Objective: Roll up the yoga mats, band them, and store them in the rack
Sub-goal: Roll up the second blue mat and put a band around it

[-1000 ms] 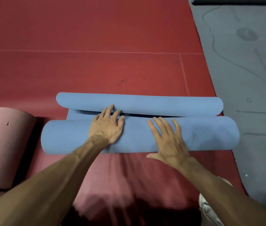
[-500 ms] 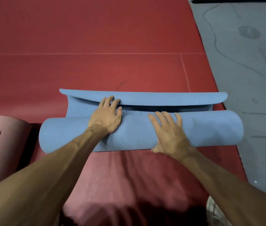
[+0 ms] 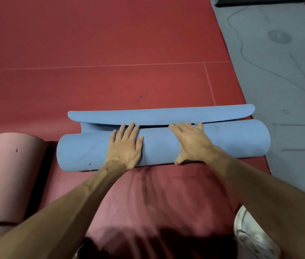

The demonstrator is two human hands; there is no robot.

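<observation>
While the blue mat lies across the middle of the view as a thick roll on the red floor, a pink rolled mat is seen at 8 o'clock, near the roll's left end but apart from it.

Left of centre, the left hand is laid flat on top of the roll, fingers straight and close together, their tips at the roll's far edge. Nothing is gripped, and the mat is only pressed.

Right of centre, the right hand is spread over the roll likewise, fingers extended to the far edge and the thumb set against the near side. Nothing is enclosed by it either.

Beyond the roll, at 12 o'clock, the mat's loose end is curled upward, a short strip not yet wound in. At 3 o'clock a grey mat is spread flat, its edge overlapped by the roll's right end. A white shoe is seen at 5 o'clock.

Compared with half a second ago, the right hand's fingers are found farther over the roll, and less of the strip is left showing between roll and loose end.
</observation>
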